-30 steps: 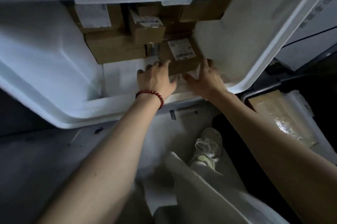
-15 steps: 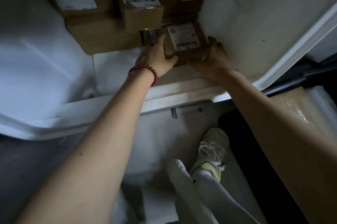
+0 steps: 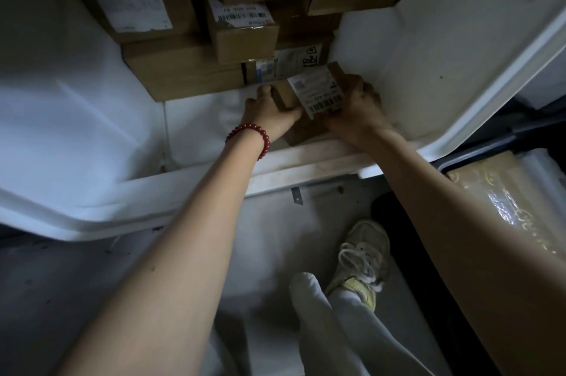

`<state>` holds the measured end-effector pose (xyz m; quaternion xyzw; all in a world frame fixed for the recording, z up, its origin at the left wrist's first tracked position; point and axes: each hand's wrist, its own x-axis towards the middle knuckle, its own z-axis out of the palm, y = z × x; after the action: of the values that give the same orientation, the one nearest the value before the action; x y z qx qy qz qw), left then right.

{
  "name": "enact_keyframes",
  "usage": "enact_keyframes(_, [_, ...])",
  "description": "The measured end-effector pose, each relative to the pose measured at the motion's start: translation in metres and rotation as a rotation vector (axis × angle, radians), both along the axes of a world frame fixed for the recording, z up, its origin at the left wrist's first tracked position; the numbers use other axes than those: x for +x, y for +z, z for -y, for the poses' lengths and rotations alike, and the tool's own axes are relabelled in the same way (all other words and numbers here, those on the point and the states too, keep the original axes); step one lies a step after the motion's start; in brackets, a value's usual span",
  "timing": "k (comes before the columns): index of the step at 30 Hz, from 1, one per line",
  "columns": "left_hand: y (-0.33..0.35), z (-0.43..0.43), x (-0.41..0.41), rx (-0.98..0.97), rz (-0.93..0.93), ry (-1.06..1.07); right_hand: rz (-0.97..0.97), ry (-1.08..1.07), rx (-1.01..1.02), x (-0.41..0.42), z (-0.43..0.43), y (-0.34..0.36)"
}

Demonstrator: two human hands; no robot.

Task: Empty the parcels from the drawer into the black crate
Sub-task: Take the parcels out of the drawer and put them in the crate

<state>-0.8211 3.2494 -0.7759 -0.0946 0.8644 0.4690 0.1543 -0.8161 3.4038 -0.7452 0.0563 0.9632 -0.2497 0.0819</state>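
Now we hold the small labelled cardboard parcel (image 3: 318, 90) inside the white drawer (image 3: 428, 54), left grip (image 3: 269, 115) and right grip (image 3: 358, 107) curled round its opposite ends; more stacked cardboard parcels (image 3: 183, 69) lie just beyond both grips.

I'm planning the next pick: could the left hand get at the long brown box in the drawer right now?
Probably not yet: the left hand and right hand both grip the small labelled box. Once freed, likely yes; the long brown box lies just beyond, its near side uncovered.
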Motion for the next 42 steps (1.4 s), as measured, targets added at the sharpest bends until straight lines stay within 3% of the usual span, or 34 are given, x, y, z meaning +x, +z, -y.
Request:
enact_keyframes(8, [0.002, -0.003, -0.002, 0.162, 0.061, 0.136, 0.132, 0.080, 0.160, 0.000, -0.001, 0.000])
enact_keyframes(13, [0.016, 0.008, 0.000, 0.258, -0.026, 0.256, -0.033, 0.067, -0.215, 0.007, -0.004, 0.006])
enact_keyframes(22, [0.065, 0.012, 0.037, 0.178, -0.114, 0.208, -0.265, -0.025, -0.390, 0.066, 0.006, 0.034])
enact_keyframes(27, [0.100, 0.014, 0.078, 0.077, -0.210, 0.199, -0.262, -0.034, -0.521, 0.111, 0.008, 0.057])
enact_keyframes(35, [0.148, 0.010, 0.153, 0.077, -0.341, 0.097, -0.329, -0.151, -0.740, 0.172, -0.001, 0.092])
enact_keyframes(42, [0.155, 0.008, 0.206, 0.145, -0.280, 0.088, -0.282, -0.091, -0.880, 0.224, -0.012, 0.105])
